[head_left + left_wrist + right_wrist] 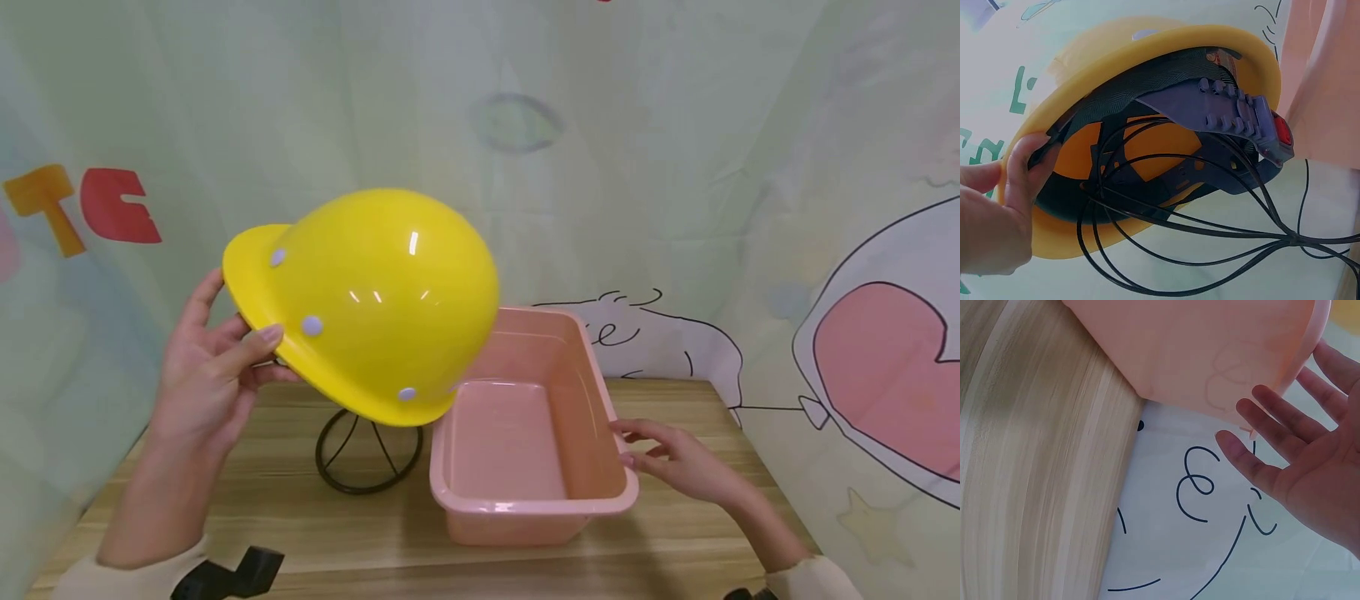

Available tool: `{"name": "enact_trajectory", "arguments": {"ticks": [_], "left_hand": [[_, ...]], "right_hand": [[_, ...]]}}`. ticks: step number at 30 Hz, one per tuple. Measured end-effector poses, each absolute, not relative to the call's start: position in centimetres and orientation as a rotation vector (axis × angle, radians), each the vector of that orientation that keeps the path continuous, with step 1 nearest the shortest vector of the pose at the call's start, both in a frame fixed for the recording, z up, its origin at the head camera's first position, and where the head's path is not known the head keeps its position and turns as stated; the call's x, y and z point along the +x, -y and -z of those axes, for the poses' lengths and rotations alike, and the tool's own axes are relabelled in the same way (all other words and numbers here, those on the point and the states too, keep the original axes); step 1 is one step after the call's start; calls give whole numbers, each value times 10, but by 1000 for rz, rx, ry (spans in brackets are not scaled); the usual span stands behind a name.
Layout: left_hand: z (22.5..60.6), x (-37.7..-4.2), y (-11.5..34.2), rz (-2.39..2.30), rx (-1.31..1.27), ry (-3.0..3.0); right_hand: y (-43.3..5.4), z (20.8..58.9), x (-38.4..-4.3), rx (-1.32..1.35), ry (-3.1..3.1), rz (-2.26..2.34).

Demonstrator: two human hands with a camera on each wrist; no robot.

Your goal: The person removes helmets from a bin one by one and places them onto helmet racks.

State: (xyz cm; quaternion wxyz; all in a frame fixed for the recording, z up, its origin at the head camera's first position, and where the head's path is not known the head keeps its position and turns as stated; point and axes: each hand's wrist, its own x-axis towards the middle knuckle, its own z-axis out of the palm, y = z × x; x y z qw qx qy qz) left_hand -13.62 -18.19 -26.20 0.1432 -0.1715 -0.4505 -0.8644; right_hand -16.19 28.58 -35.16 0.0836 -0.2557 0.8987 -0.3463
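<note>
My left hand (206, 367) grips the brim of a yellow hard hat (390, 292), thumb on the outside and fingers tucked under. The hat tilts over a black wire stand (363, 489), whose round base shows below it. In the left wrist view, the stand's curved wires (1210, 232) reach into the hat's underside, among dark straps and a grey headband adjuster (1235, 115) with a red part. My right hand (682, 462) touches the right rim of a pink plastic basin (534, 506) with its fingertips. The right wrist view shows its fingers spread and lightly bent.
The basin and stand are on a wood-grain table (337, 550). Behind and at both sides hangs a pale printed curtain (660, 167) with letters and cartoon drawings. The hat overlaps the basin's left side in the head view.
</note>
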Motion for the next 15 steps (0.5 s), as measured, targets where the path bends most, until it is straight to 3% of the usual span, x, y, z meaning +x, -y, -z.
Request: {"name": "enact_trajectory", "arguments": {"ticks": [15], "left_hand": [[275,-136,197,2585,-443,1173]], "right_hand": [[-286,351,-163,-766,-2676,1036]]}}
